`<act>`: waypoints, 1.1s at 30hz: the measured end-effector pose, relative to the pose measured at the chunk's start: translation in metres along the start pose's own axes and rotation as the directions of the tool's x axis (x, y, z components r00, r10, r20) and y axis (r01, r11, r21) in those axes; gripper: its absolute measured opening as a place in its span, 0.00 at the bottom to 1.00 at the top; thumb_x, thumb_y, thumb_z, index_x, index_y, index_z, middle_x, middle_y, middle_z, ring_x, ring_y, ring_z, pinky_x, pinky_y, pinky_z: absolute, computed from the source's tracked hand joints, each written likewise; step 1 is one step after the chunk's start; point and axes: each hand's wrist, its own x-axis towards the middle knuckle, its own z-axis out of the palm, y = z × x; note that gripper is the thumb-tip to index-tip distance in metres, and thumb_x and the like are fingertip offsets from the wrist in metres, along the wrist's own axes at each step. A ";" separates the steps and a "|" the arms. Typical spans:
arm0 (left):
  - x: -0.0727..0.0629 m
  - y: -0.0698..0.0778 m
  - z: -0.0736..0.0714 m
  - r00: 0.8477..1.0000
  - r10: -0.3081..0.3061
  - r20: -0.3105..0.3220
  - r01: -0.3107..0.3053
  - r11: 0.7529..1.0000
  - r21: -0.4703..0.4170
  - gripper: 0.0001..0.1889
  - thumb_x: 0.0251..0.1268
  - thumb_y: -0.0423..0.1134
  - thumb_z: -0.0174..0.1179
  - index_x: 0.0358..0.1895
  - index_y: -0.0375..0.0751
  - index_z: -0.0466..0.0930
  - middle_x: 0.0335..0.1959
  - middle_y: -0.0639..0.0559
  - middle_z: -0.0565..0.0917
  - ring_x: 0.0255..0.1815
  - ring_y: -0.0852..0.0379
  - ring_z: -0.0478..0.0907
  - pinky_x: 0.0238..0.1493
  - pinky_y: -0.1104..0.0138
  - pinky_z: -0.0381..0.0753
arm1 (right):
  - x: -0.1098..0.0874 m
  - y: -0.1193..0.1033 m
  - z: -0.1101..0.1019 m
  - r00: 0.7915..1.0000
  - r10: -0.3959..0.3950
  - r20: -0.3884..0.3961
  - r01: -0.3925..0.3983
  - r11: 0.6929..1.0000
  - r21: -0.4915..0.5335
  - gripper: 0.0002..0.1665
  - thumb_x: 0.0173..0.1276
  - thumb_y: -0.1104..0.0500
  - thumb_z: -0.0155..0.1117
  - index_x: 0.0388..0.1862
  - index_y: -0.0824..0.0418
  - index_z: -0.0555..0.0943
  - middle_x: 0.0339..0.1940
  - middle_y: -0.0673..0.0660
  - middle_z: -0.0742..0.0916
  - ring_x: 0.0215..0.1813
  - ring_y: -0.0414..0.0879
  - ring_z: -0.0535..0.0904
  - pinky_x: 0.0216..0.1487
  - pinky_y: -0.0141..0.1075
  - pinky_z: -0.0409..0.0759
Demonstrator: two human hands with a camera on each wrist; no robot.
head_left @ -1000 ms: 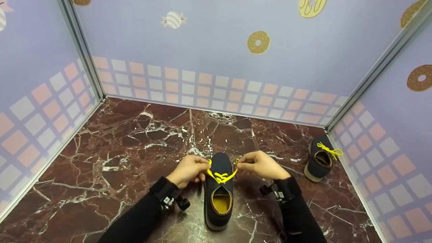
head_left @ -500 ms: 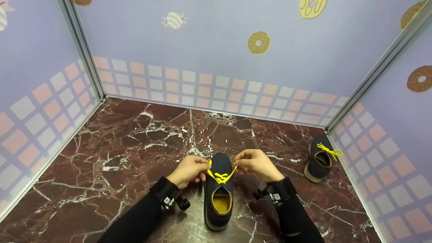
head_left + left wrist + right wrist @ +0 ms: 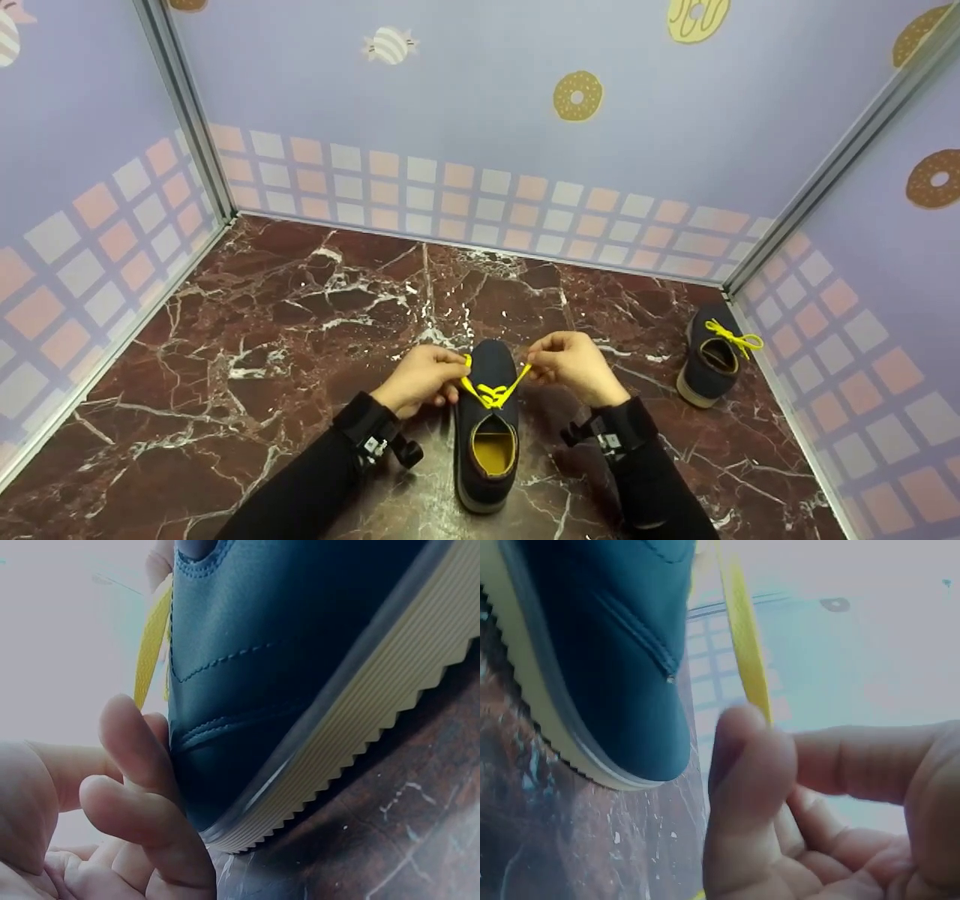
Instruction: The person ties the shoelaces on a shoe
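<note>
A dark navy shoe [image 3: 480, 454] stands on the floor with its toe pointing away from me. Its yellow shoelace [image 3: 493, 395] crosses over the top, and both ends are drawn up to the sides. On the left of the shoe, my left hand [image 3: 424, 379] pinches one lace end between thumb and fingers. My right hand [image 3: 574, 367] pinches the other end, which runs taut from the eyelets. The right wrist view shows that yellow lace [image 3: 746, 645] going straight up from the fingertips. In the left wrist view, curled fingers [image 3: 146, 817] lie beside the shoe's toe.
A second dark shoe [image 3: 709, 367], its yellow lace tied in a bow [image 3: 733, 335], stands at the right near the side wall. Reddish-brown marbled floor [image 3: 300, 315] lies around. Lilac panels [image 3: 465, 97] with printed sweets enclose the back and both sides.
My right hand has shifted slightly left and turned at the wrist, and the lace it pinches has gone from slack and curved to straight. My left hand has stayed in place.
</note>
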 end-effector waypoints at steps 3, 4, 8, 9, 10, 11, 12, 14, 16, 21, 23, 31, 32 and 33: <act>0.000 0.000 0.000 1.000 -0.001 -0.003 0.001 1.000 0.000 0.18 0.75 0.31 0.67 0.62 0.24 0.84 0.34 0.45 0.87 0.19 0.61 0.80 0.16 0.75 0.74 | -0.003 -0.003 0.014 0.982 -0.187 0.012 0.187 0.976 -0.115 0.13 0.76 0.69 0.71 0.56 0.74 0.86 0.47 0.61 0.93 0.46 0.55 0.91 0.49 0.39 0.92; 0.000 0.000 0.000 1.000 -0.003 -0.005 0.003 1.000 0.000 0.18 0.75 0.31 0.67 0.62 0.24 0.84 0.35 0.45 0.87 0.19 0.61 0.80 0.16 0.75 0.74 | -0.004 -0.003 0.018 0.964 -0.262 0.053 0.267 0.953 -0.141 0.15 0.77 0.69 0.71 0.60 0.74 0.86 0.53 0.62 0.93 0.53 0.59 0.91 0.55 0.41 0.91; 0.001 -0.003 -0.001 1.000 0.000 -0.002 0.000 1.000 0.007 0.19 0.75 0.31 0.67 0.63 0.23 0.83 0.33 0.45 0.87 0.18 0.61 0.80 0.16 0.75 0.74 | -0.010 -0.006 0.027 0.849 -0.469 0.245 0.510 0.847 -0.148 0.19 0.83 0.69 0.64 0.68 0.70 0.84 0.76 0.65 0.83 0.76 0.66 0.80 0.74 0.46 0.82; 0.002 -0.003 -0.001 1.000 0.001 0.000 -0.001 1.000 0.006 0.18 0.75 0.31 0.67 0.62 0.23 0.84 0.32 0.46 0.87 0.18 0.61 0.80 0.15 0.75 0.74 | -0.011 -0.006 0.027 0.836 -0.484 0.259 0.531 0.832 -0.159 0.18 0.83 0.69 0.64 0.67 0.69 0.85 0.78 0.66 0.82 0.77 0.65 0.79 0.75 0.46 0.81; 0.002 -0.004 -0.001 1.000 0.003 0.002 -0.003 1.000 0.008 0.18 0.75 0.31 0.67 0.61 0.23 0.84 0.31 0.46 0.87 0.18 0.61 0.80 0.15 0.75 0.74 | -0.012 -0.006 0.027 0.835 -0.487 0.254 0.536 0.825 -0.178 0.16 0.82 0.69 0.64 0.65 0.67 0.87 0.78 0.65 0.82 0.77 0.64 0.79 0.74 0.44 0.81; 0.002 -0.004 -0.001 1.000 0.004 0.005 -0.004 1.000 0.008 0.17 0.75 0.31 0.67 0.60 0.24 0.84 0.30 0.47 0.86 0.18 0.61 0.80 0.15 0.75 0.74 | -0.012 -0.006 0.025 0.844 -0.481 0.239 0.527 0.826 -0.199 0.15 0.82 0.69 0.65 0.63 0.65 0.88 0.77 0.64 0.82 0.76 0.63 0.80 0.73 0.42 0.82; 0.002 -0.005 0.000 1.000 0.003 0.006 -0.003 1.000 0.003 0.15 0.75 0.31 0.67 0.58 0.24 0.85 0.29 0.47 0.86 0.18 0.61 0.80 0.15 0.75 0.74 | -0.011 -0.005 0.024 0.856 -0.467 0.221 0.509 0.834 -0.211 0.14 0.82 0.70 0.65 0.61 0.65 0.88 0.76 0.64 0.84 0.75 0.63 0.81 0.71 0.40 0.83; 0.003 -0.005 0.000 1.000 0.005 0.006 -0.005 1.000 -0.003 0.12 0.75 0.31 0.67 0.54 0.25 0.85 0.27 0.47 0.86 0.18 0.61 0.80 0.15 0.75 0.73 | -0.009 -0.005 0.021 0.886 -0.429 0.179 0.462 0.855 -0.236 0.13 0.80 0.70 0.67 0.59 0.66 0.89 0.71 0.63 0.87 0.69 0.64 0.85 0.67 0.38 0.85; 0.003 -0.005 0.000 1.000 0.010 0.005 -0.010 1.000 -0.005 0.11 0.75 0.31 0.68 0.52 0.26 0.86 0.27 0.47 0.86 0.18 0.61 0.80 0.15 0.74 0.73 | -0.008 -0.006 0.017 0.910 -0.390 0.143 0.414 0.873 -0.256 0.12 0.80 0.68 0.68 0.58 0.67 0.89 0.64 0.63 0.90 0.62 0.66 0.88 0.61 0.37 0.87; 0.003 -0.004 0.000 1.000 0.005 0.001 -0.005 1.000 -0.013 0.11 0.74 0.31 0.68 0.51 0.26 0.85 0.28 0.46 0.86 0.18 0.61 0.80 0.15 0.74 0.74 | -0.006 -0.008 0.011 0.946 -0.307 0.099 0.322 0.882 -0.344 0.10 0.80 0.63 0.71 0.54 0.64 0.91 0.49 0.58 0.94 0.47 0.57 0.90 0.51 0.37 0.85; 0.003 -0.004 0.001 1.000 -0.003 -0.001 0.003 1.000 -0.016 0.11 0.74 0.31 0.68 0.51 0.26 0.84 0.29 0.46 0.86 0.19 0.61 0.80 0.15 0.74 0.74 | -0.007 -0.008 0.009 0.954 -0.280 0.104 0.298 0.878 -0.373 0.09 0.80 0.61 0.71 0.53 0.62 0.91 0.46 0.56 0.93 0.44 0.51 0.88 0.48 0.37 0.85; 0.002 -0.002 0.001 1.000 -0.014 0.001 0.014 1.000 -0.020 0.09 0.74 0.31 0.68 0.50 0.27 0.84 0.29 0.46 0.85 0.19 0.60 0.81 0.16 0.74 0.75 | -0.006 -0.002 0.007 0.973 -0.163 0.161 0.213 0.903 -0.373 0.08 0.81 0.57 0.72 0.51 0.59 0.91 0.44 0.58 0.93 0.46 0.66 0.90 0.49 0.59 0.91; 0.002 -0.002 0.001 1.000 -0.015 0.001 0.015 1.000 -0.019 0.10 0.74 0.31 0.68 0.50 0.27 0.84 0.29 0.46 0.85 0.19 0.60 0.80 0.16 0.74 0.75 | -0.007 -0.002 0.007 0.974 -0.152 0.169 0.205 0.907 -0.369 0.08 0.81 0.56 0.73 0.50 0.59 0.91 0.44 0.58 0.93 0.46 0.68 0.90 0.50 0.62 0.91; 0.003 -0.002 0.002 1.000 -0.017 0.001 0.017 1.000 -0.019 0.10 0.75 0.31 0.68 0.50 0.27 0.84 0.29 0.46 0.85 0.19 0.60 0.80 0.16 0.74 0.75 | -0.007 -0.002 0.007 0.973 -0.145 0.178 0.203 0.906 -0.371 0.08 0.81 0.56 0.73 0.50 0.58 0.91 0.44 0.59 0.93 0.46 0.68 0.90 0.51 0.63 0.90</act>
